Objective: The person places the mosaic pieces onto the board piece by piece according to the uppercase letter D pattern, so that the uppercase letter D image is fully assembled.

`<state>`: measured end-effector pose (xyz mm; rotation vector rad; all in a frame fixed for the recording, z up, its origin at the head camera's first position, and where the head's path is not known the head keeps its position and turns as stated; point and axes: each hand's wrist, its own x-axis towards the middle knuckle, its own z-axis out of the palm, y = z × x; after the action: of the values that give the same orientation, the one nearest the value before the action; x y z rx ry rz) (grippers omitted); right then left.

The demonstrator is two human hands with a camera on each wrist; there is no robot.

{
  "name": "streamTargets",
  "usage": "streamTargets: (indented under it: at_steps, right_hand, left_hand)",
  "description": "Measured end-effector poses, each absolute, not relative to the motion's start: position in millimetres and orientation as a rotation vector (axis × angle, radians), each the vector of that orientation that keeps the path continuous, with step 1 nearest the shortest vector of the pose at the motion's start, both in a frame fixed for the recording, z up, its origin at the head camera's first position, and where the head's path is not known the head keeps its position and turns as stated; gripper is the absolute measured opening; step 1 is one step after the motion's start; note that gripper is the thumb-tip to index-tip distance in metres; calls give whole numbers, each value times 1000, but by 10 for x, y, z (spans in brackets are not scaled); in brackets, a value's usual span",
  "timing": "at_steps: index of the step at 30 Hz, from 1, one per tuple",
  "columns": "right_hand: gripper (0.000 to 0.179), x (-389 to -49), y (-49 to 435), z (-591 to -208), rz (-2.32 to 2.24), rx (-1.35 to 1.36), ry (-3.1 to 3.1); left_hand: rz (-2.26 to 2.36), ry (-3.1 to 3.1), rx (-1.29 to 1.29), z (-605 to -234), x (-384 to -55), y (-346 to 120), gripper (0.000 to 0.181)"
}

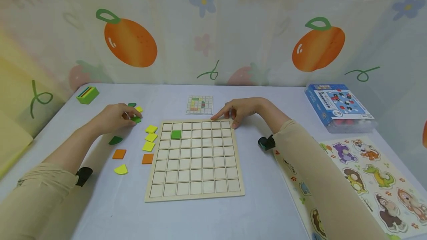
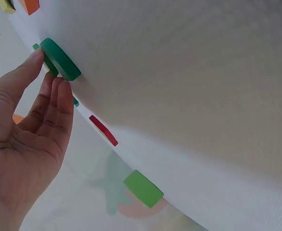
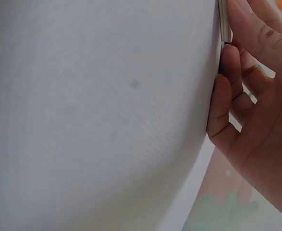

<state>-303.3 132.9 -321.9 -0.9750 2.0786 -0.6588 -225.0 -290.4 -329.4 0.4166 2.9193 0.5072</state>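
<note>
1. Pinching a green piece [image 1: 136, 119] left of the board [image 1: 195, 197], the left hand [image 1: 115, 118] had thumb and fingertips together on it; whether it was off the table, couldn't tell.
2. Green piece: visible part ran roughly sideways, free end pointing right, toward the board. Fingers hid the rest, so full long axis unclear.
3. Next to that hand: a yellow bit [image 1: 139, 109] and another green bit [image 1: 132, 104] just beyond the fingers; dark green piece [image 1: 115, 140] on the near side, long axis sideways, right end tipped slightly away from the person.
4. Right hand [image 1: 245, 108] held the board's far right corner, index finger at the far edge, thumb at the right side.
5. Board lay flat, about square, no clear long axis, far edge running left to right. Green square [image 1: 176, 134] sat in second row, second column.
6. Yellow tiles [image 1: 151, 137] lined up beside the board's left edge, orange tile [image 1: 147, 159] nearer the person.
7. Pattern card [image 1: 199, 105] lay just beyond the board.
</note>
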Motion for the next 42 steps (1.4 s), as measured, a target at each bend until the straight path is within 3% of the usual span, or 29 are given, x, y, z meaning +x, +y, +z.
streamTargets:
  at_steps: [10, 24, 42]
  right_hand:
    - [73, -3038, 1330, -3226, -665, -962, 2075]
    - [72, -3059, 1341, -3238, -651, -958, 2086]
    - [73, -3082, 1358, -3268, -688, -1023, 2037]
  left_hand:
    - [503, 2925, 409, -3264, -2263, -2849, 32]
    - [580, 2984, 537, -3229, -2263, -2744, 14]
    - [853, 2832, 553, -3126, -2227, -1883, 14]
